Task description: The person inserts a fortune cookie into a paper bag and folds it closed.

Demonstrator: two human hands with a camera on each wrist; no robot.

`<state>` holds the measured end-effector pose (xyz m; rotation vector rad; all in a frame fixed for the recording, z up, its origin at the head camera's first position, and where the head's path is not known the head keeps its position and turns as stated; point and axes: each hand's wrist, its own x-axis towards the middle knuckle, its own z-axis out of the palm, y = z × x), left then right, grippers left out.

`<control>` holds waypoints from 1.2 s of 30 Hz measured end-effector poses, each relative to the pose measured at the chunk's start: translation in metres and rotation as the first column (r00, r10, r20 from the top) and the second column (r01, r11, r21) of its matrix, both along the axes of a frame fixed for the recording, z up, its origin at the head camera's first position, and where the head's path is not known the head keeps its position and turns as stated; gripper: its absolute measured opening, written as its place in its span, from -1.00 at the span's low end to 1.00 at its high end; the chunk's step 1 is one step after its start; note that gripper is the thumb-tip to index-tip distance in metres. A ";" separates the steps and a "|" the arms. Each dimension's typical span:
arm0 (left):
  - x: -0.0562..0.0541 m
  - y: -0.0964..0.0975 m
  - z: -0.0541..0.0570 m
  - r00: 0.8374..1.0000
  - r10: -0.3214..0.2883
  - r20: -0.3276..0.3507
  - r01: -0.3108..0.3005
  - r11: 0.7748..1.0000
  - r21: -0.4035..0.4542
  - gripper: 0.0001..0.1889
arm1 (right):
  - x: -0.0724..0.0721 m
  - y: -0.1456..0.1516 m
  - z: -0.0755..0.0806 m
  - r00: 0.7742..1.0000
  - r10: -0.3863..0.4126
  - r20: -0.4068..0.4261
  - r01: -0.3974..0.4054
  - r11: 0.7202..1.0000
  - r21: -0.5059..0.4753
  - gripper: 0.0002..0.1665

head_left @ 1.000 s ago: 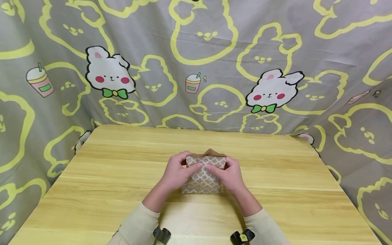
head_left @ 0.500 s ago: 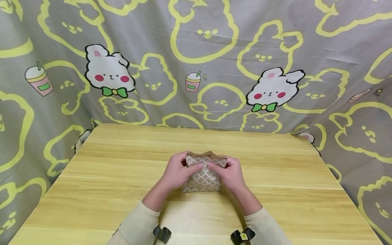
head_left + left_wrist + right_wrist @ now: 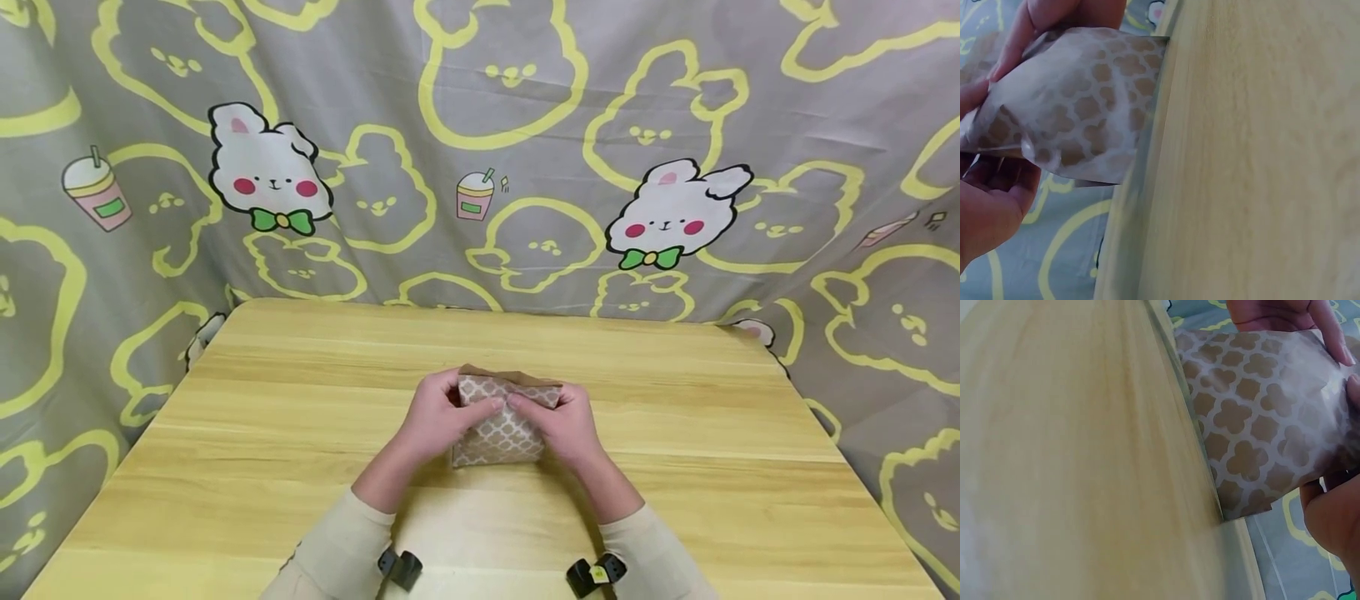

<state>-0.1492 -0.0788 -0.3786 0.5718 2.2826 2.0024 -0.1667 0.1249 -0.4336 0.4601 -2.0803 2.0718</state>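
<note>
A small brown paper bag [image 3: 501, 429] with a white lattice print stands at the table's middle, its mouth upward and slightly tilted. Both hands grip its upper part from the sides. My left hand [image 3: 435, 414] has its thumb across the front, with the other fingers behind the paper. Opposite it, my right hand [image 3: 567, 421] holds the bag the same way, the two thumb tips close together. Plain brown paper of the back panel shows above the front rim. The paper [image 3: 1079, 103] bulges and creases near the thumbs in the left wrist view. Whatever is inside is hidden.
The light wooden table [image 3: 300, 400] spreads around the bag on all sides. Behind it and along both sides hangs a grey curtain [image 3: 390, 83] printed with yellow outlines and white rabbits. Black devices [image 3: 400, 569] are strapped at both wrists.
The bag has tilted a little, its left upper corner rising, and the peak of brown paper behind the rim has flattened. Both hands keep their hold. The head view has shifted slightly.
</note>
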 end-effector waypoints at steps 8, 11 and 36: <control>-0.003 0.001 -0.005 0.999 -0.032 -0.020 0.032 0.999 0.000 -0.95 | -0.001 0.001 0.000 1.000 0.018 -0.016 -0.018 1.000 -0.006 -0.72; -0.002 0.002 -0.005 0.999 -0.020 -0.036 0.020 1.000 0.003 -0.90 | -0.002 0.003 -0.002 0.998 0.057 -0.016 -0.057 0.998 -0.021 -0.73; -0.018 0.002 -0.038 0.988 0.038 -0.147 -0.050 0.996 -0.077 -0.86 | -0.003 0.003 -0.004 0.999 0.054 0.009 -0.054 0.999 0.003 -0.73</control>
